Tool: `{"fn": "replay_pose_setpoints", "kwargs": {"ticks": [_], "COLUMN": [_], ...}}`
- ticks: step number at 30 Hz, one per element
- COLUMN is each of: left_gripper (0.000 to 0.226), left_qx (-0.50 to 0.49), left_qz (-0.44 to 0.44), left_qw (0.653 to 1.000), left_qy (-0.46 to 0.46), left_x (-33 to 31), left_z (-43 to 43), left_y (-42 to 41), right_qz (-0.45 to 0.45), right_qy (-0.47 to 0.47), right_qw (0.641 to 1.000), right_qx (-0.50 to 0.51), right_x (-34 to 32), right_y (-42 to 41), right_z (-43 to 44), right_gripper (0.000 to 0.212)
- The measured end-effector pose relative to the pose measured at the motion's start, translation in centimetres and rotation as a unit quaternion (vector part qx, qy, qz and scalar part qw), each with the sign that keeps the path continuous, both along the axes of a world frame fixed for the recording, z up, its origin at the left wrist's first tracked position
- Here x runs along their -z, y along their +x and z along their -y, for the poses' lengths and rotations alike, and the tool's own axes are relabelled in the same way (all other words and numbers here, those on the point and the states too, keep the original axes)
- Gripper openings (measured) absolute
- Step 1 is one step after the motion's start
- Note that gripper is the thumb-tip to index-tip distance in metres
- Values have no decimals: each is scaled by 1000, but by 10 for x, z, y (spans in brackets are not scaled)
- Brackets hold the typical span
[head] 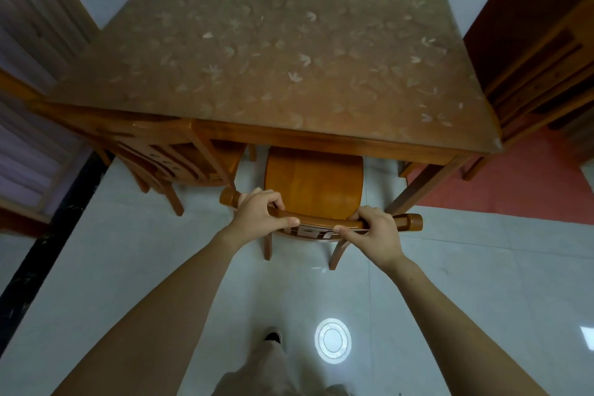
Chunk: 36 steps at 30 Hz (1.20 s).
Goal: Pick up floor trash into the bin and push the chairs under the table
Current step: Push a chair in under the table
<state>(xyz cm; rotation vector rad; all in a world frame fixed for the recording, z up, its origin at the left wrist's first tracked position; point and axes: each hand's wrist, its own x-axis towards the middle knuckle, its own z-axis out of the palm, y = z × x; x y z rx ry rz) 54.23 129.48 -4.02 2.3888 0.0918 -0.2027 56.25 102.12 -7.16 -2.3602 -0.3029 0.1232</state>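
A wooden chair (313, 185) stands in front of me, its seat partly under the near edge of the table (289, 74), which has a brown leaf-patterned cover. My left hand (262, 212) grips the left part of the chair's top rail. My right hand (373, 230) grips the right part of the same rail. A second wooden chair (170, 151) sits at the table's left near corner, its seat under the table. No trash or bin is in view.
A third wooden chair (540, 74) stands at the table's right side beside a dark wooden door. The table's right near leg (424, 185) is close to the held chair. A red mat (514, 183) lies at right. My foot (273, 336) is on the pale tiled floor.
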Motion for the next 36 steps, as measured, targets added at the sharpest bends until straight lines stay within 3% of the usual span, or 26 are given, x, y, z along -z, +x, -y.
{"fn": "replay_pose_setpoints", "kwargs": {"ticks": [13,36], "left_gripper": [46,41], "left_qx": [33,19], "left_qz": [-23,-5], "left_qw": [999,1000], "left_qy": [9,18], "left_x": [12,4], "left_z": [-21,10], "left_y": [97,181], "right_qz": [-72,-57], "right_qy": [4,-6], "right_qw": [997,998], "right_qx": [32,1], "right_x": [-15,-15], "right_y": [81,179], "right_z": [-19,10], "right_gripper": [37,37]}}
